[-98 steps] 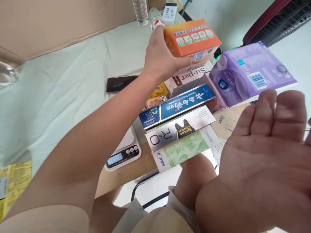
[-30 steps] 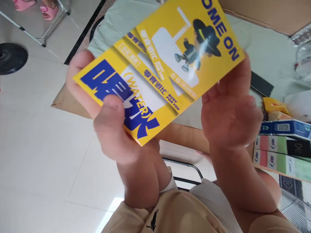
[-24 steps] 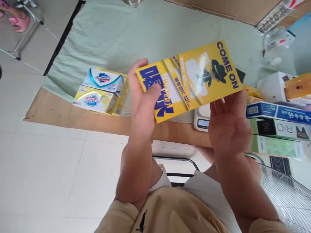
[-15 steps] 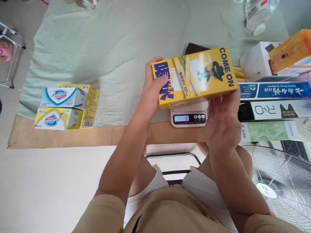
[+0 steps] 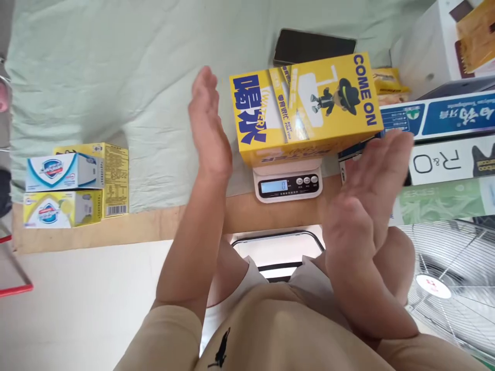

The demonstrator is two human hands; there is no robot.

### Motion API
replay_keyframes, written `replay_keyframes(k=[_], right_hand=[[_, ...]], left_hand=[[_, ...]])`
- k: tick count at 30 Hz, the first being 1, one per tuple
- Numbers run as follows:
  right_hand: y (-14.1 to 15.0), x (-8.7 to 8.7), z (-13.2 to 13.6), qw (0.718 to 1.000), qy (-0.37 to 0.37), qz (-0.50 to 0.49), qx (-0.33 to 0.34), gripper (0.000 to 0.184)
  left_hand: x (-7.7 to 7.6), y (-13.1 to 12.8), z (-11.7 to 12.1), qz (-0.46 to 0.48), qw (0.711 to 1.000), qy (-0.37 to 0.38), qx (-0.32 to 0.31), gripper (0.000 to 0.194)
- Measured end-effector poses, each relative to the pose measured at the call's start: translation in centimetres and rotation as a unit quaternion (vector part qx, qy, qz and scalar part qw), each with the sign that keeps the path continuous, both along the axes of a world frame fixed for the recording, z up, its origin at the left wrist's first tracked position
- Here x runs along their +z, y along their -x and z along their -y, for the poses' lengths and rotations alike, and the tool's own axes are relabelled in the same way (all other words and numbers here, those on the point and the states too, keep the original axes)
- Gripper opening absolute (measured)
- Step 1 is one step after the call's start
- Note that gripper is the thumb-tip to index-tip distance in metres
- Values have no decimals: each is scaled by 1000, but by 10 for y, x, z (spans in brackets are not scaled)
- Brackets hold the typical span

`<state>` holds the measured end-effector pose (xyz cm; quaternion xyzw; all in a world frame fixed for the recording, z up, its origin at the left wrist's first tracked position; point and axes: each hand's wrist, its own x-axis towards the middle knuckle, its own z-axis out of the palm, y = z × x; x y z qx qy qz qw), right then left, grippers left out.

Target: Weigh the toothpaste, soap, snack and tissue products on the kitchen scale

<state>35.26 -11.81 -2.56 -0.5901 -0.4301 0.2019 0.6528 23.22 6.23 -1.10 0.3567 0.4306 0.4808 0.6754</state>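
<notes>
A yellow carton (image 5: 305, 108) marked "COME ON" rests slightly askew on a small white digital scale (image 5: 288, 186), whose lit display shows below the carton's near side. My left hand (image 5: 210, 121) is raised just left of the carton, apart from it, fingers stretched out and holding nothing. On the other side, my right hand (image 5: 365, 190) is open with its fingers extended, near the carton's right corner and in front of the stacked boxes. A dark phone (image 5: 313, 46) lies behind the carton.
Two soap boxes (image 5: 62, 172) and a yellow box (image 5: 116, 178) stand at the left. Toothpaste boxes (image 5: 456, 116) and a green pack (image 5: 444, 201) lie at the right. A fan (image 5: 456, 278) stands below the table's right side. Green cloth (image 5: 162, 62) covers the tabletop.
Both hands have let go of the yellow carton and moved apart, left and right. The carton now sits on the scale. The view has shifted, showing more of the phone.
</notes>
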Motion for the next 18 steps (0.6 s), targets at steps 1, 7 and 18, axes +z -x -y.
replay_keyframes(k=[1, 7, 18], right_hand=[[1, 4, 3, 1000, -21, 0, -14, 72], [13, 26, 6, 989, -32, -97, -104, 57], [28, 36, -1, 992, 26, -55, -114, 52]], left_hand=[[-2, 7, -1, -8, 999, -25, 28, 38], [-16, 39, 2, -52, 994, -41, 83, 47], [-21, 44, 3, -50, 994, -61, 70, 42]])
